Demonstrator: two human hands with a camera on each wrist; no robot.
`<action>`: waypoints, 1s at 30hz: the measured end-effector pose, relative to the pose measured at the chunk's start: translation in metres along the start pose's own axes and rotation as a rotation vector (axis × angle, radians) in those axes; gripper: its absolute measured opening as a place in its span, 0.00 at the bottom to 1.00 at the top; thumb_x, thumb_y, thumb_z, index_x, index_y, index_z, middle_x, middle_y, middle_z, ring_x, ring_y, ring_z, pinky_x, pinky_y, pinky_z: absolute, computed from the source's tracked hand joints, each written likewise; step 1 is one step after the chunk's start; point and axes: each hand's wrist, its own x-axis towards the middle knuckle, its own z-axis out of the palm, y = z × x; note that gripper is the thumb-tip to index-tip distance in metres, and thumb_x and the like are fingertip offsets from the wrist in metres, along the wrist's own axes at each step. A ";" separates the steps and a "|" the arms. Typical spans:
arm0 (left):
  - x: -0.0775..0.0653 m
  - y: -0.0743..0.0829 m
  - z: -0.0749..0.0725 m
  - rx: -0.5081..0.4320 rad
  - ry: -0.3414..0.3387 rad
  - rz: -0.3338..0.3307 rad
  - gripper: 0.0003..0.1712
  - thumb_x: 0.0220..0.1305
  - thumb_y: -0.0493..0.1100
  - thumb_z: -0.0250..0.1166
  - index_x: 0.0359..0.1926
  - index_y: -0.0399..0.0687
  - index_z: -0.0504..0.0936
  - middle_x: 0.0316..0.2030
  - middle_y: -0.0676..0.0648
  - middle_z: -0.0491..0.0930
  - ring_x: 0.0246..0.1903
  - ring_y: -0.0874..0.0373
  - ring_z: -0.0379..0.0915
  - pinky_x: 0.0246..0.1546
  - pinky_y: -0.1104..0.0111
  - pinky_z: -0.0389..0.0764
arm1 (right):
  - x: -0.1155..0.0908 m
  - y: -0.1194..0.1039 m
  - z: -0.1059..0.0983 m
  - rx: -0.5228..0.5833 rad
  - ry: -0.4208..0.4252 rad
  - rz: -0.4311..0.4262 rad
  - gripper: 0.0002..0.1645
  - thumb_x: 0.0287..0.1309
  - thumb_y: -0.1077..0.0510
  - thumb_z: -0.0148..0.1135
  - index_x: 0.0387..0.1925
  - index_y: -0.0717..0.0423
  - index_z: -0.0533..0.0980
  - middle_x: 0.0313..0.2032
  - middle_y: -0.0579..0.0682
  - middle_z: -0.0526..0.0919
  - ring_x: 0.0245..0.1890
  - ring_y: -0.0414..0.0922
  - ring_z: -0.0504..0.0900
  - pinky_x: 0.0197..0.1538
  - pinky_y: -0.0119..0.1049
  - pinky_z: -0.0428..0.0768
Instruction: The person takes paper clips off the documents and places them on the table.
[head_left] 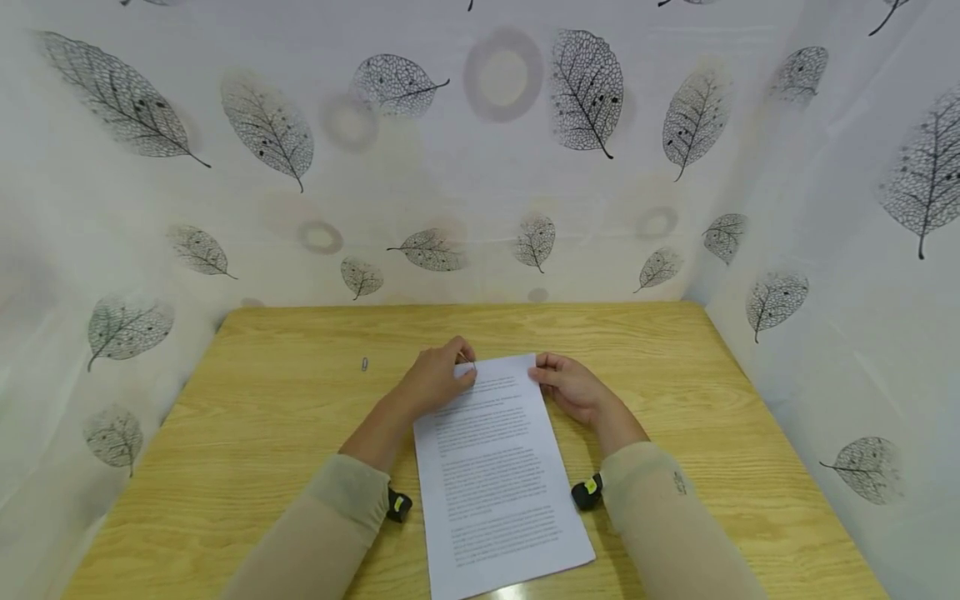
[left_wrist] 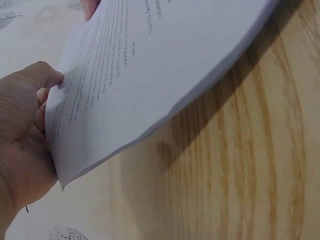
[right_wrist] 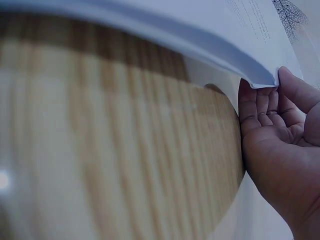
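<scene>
A stack of printed paper sheets is raised from the wooden table, its top edge toward the back. My left hand pinches it near the top left corner; in the left wrist view the thumb lies on the printed face and the fingers are partly hidden behind the sheets. A thin line shows by the left fingertips in the head view, and I cannot tell what it is. The right hand pinches the top right corner, thumb in front and fingers behind, as the right wrist view shows.
A small paper clip lies on the wooden table, left of my left hand. White curtains with a leaf print stand around the table's back and sides. Dark wrist cameras sit at both sleeves, close beside the paper.
</scene>
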 end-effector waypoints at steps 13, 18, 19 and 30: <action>-0.002 -0.008 -0.002 -0.076 -0.004 0.024 0.09 0.77 0.47 0.65 0.52 0.56 0.76 0.52 0.45 0.87 0.48 0.50 0.82 0.55 0.54 0.83 | 0.001 -0.001 0.002 0.009 0.006 0.004 0.06 0.80 0.66 0.56 0.44 0.53 0.76 0.41 0.42 0.82 0.44 0.40 0.78 0.48 0.30 0.78; -0.004 -0.011 -0.004 -0.085 0.011 0.023 0.09 0.77 0.46 0.65 0.54 0.55 0.77 0.50 0.46 0.88 0.44 0.52 0.82 0.51 0.56 0.83 | 0.001 0.000 0.002 0.008 0.004 -0.003 0.07 0.80 0.66 0.56 0.42 0.52 0.76 0.41 0.42 0.82 0.43 0.40 0.78 0.48 0.30 0.78; -0.004 -0.011 -0.004 -0.089 0.011 0.020 0.09 0.77 0.46 0.65 0.54 0.56 0.77 0.49 0.46 0.88 0.43 0.53 0.82 0.50 0.56 0.83 | 0.001 0.000 0.002 0.007 0.003 -0.004 0.07 0.80 0.66 0.56 0.42 0.52 0.76 0.41 0.42 0.82 0.43 0.40 0.78 0.48 0.30 0.78; -0.008 -0.015 -0.010 -0.112 0.015 -0.002 0.10 0.75 0.44 0.64 0.54 0.56 0.76 0.45 0.48 0.88 0.42 0.53 0.81 0.49 0.58 0.82 | -0.002 -0.003 0.003 0.006 -0.004 -0.008 0.04 0.79 0.66 0.57 0.43 0.55 0.75 0.41 0.43 0.81 0.44 0.40 0.77 0.48 0.30 0.77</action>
